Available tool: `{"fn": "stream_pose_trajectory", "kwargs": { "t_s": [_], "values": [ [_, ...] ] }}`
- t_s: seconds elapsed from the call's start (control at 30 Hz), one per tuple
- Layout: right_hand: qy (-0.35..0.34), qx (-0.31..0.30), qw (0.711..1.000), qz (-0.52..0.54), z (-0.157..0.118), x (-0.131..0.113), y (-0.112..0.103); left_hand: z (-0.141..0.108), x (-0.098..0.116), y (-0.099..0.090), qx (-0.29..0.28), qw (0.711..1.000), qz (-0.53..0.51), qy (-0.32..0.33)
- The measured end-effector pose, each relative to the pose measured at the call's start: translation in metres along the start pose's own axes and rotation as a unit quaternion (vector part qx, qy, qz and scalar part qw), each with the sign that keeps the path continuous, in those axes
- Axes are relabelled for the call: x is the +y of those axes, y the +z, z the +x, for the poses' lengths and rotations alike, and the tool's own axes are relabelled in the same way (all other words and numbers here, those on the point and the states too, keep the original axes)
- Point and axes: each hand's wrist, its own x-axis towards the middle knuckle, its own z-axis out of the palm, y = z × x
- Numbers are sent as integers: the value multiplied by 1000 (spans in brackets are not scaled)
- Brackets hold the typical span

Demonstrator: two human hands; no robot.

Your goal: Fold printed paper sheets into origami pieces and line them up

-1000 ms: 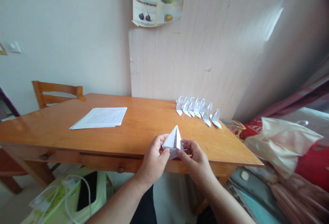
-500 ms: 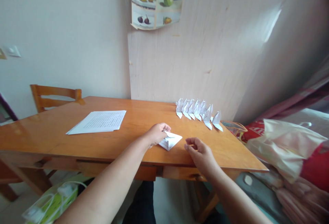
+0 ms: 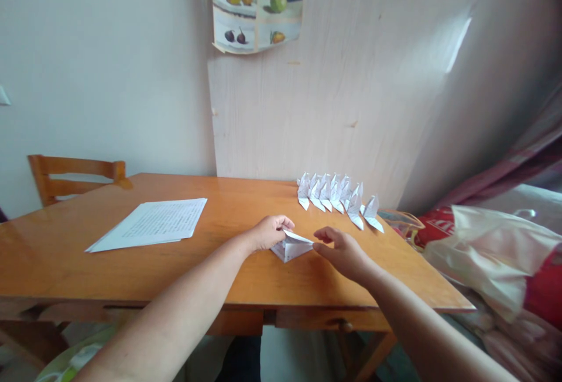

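Note:
A folded white sheet of paper (image 3: 295,247) with printing on it lies near the table's front edge, one flap lifted a little. My left hand (image 3: 271,232) pinches its upper left side, the fingers closed and partly hiding that edge. At the pointed right corner of the paper, the thumb of my right hand (image 3: 339,250) touches the tip; its fingers are curled over and somewhat apart from the paper. Whether the right hand grips the corner or only presses it is hard to make out.
Several folded paper figures (image 3: 336,195) stand in rows at the back right of the wooden table (image 3: 232,200). A stack of printed sheets (image 3: 153,224) lies to the left. Bags (image 3: 492,247) crowd the right side, and a chair (image 3: 79,174) stands beyond the left end.
My right hand has moved left and now touches the paper's right corner. The paper's flap has risen slightly. The camera view has shifted a little.

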Motion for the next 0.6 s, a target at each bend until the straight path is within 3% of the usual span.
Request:
{"fn": "stream_pose_trajectory", "kwargs": {
  "t_s": [0.17,0.37,0.47,0.6],
  "values": [
    [-56,-96,993,-28,34,-8,2,3,-11,5,-29,999,-24,25],
    [-22,-248,968,-40,70,-24,5,4,-15,3,-29,999,-29,29],
    [-31,-259,964,-48,78,-23,7,3,-14,3,-15,999,3,31],
    [-48,-226,973,12,79,-17,12,0,-10,7,3,998,36,52]
  ]
}}
